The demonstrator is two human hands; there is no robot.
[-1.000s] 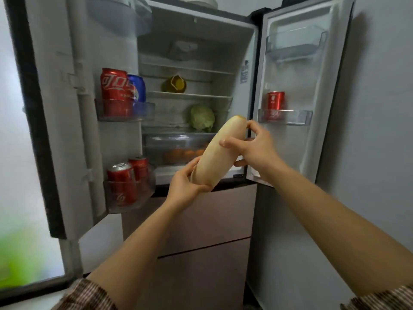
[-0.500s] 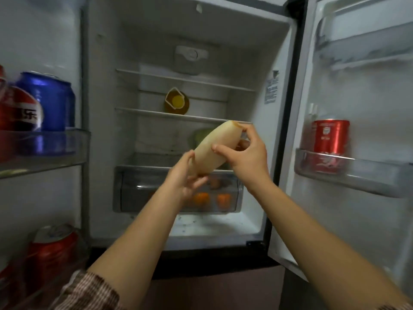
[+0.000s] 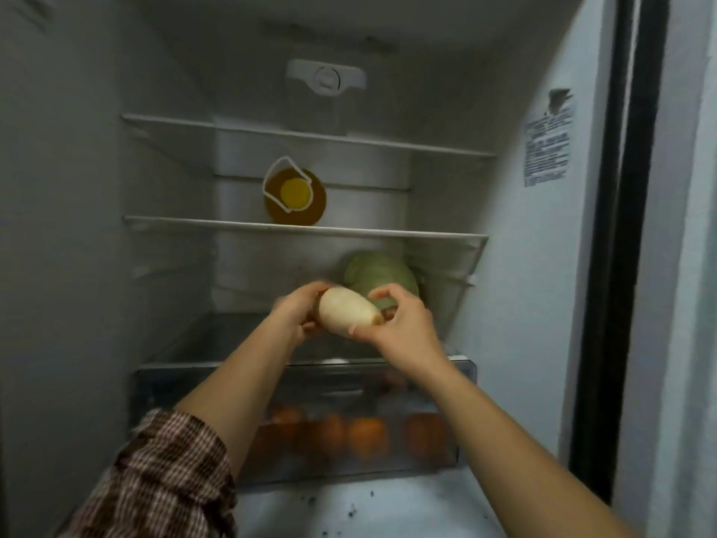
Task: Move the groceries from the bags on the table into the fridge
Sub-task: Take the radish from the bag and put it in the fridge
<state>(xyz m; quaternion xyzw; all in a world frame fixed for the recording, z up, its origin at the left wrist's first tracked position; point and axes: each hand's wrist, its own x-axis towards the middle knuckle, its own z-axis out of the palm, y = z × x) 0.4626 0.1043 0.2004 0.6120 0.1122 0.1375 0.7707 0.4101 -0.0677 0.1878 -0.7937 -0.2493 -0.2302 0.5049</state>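
Pale cream oblong root vegetable [image 3: 347, 312], smooth-skinned with a cut flat end toward the right, is held crosswise inside the white fridge [image 3: 77, 227], seen from the head camera. It sits above the lowest glass shelf [image 3: 217, 343], which covers the drawer, and just in front of a round pale green cabbage [image 3: 382, 275] resting at the back right of that shelf. Whether the root vegetable touches the shelf or the cabbage I cannot tell.

The left hand [image 3: 298, 310], a little blurred, wraps its fingers round the left end of the root vegetable. The right hand [image 3: 399, 324] pinches the right end, thumb below and curled fingers arched over the top. A brown and white checked sleeve [image 3: 167, 471] covers the left upper arm at the lower left.

On the middle glass shelf [image 3: 194, 222] a bottle of amber liquid with a yellow cap [image 3: 295, 196] lies on its side, cap facing outward. The upper glass shelf [image 3: 194, 124] runs above it, under a white control dial [image 3: 326, 77] on the back wall. Beneath the hands, a clear plastic drawer [image 3: 155, 386] holds several round orange fruits [image 3: 366, 436]. A printed paper label [image 3: 548, 149] is stuck to the right inner wall.
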